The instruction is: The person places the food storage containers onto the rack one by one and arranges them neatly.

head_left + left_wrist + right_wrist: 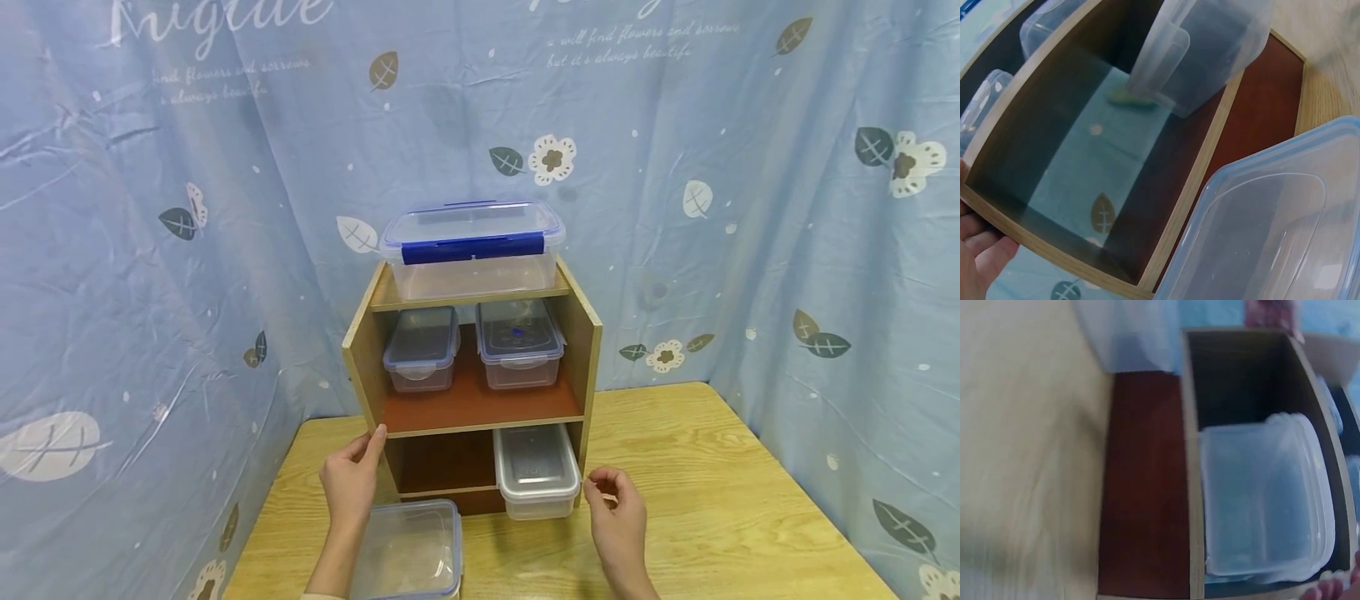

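Wooden shelf unit's (471, 367) left front edge is touched by the open left hand (352, 479); loosely curled, empty right hand (618, 512) is held just beside the clear plastic lidded box (536, 471) at the bottom right corner

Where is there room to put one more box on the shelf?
The bottom shelf is bare on its left half, between the shelf unit's left wall and the clear box on the right. The middle shelf is crowded by two lidded boxes, and the big blue-latched box fills the top.

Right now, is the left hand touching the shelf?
Touching. In the head view the left hand's fingertips rest on the front edge of the shelf's left side panel; the left wrist view shows fingers against that wooden edge too.
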{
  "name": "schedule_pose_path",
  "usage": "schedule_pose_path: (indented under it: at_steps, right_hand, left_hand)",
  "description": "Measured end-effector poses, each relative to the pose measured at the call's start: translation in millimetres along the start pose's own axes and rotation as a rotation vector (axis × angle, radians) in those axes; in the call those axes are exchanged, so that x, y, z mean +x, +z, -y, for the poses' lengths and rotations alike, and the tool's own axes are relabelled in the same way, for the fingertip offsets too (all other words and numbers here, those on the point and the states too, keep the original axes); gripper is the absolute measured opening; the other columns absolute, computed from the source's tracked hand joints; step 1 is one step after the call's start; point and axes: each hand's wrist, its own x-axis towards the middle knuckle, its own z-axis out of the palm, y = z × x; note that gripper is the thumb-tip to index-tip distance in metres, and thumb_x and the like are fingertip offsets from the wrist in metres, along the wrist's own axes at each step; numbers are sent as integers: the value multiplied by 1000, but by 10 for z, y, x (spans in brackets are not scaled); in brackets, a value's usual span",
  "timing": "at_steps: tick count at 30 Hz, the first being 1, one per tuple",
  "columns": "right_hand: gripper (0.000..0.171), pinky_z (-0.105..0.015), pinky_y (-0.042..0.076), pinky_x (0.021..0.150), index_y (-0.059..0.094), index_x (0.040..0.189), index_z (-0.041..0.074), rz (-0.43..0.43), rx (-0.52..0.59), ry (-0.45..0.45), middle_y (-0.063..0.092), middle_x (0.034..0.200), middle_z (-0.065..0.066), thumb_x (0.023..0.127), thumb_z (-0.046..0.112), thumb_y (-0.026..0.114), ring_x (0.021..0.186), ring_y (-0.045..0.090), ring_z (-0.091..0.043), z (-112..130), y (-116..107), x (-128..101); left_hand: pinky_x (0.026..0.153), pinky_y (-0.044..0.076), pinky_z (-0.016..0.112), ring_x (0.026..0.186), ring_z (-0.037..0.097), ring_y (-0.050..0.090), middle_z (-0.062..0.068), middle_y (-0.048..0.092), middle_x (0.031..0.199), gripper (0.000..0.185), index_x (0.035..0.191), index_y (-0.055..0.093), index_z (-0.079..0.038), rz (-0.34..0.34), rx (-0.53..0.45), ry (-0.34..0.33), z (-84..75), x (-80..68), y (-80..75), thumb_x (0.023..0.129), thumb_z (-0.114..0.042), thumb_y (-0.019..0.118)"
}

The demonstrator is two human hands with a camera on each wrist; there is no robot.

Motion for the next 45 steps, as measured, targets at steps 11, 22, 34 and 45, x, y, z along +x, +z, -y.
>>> schedule_pose_path:
  at_steps: [11,22,34,45]
  right_hand:
    - [30,-35,39,87,69,86,1,-203,-362,-1178,70,100,-16,92,22,49,92,56,-33,-309,253,-155]
    - [51,-51,17,119,64,125,6,40,-742,-1154,61,136,-12,99,26,25,123,53,-41,-290,303,-264]
    - [58,-50,16,120,62,129,7,88,-784,-1094,60,137,-11,74,22,53,124,54,-38,-233,306,-189]
    - [60,-63,42,95,63,127,6,148,-803,-1051,61,134,-14,67,14,63,124,55,-40,-223,313,-64]
  left_hand:
    - [70,47,21,84,15,67,7,77,90,37,91,81,-13,-8,4,15,1,15,12,84,-49,72]
    - [70,48,19,85,16,69,7,77,90,37,91,80,-12,-11,-5,20,18,6,-9,84,-47,73]
    - [73,50,23,93,26,71,9,77,93,39,93,80,-11,8,-23,20,23,20,-12,85,-48,72]
    - [69,50,20,92,27,71,11,77,94,40,94,79,-8,14,-41,18,23,23,-15,84,-47,73]
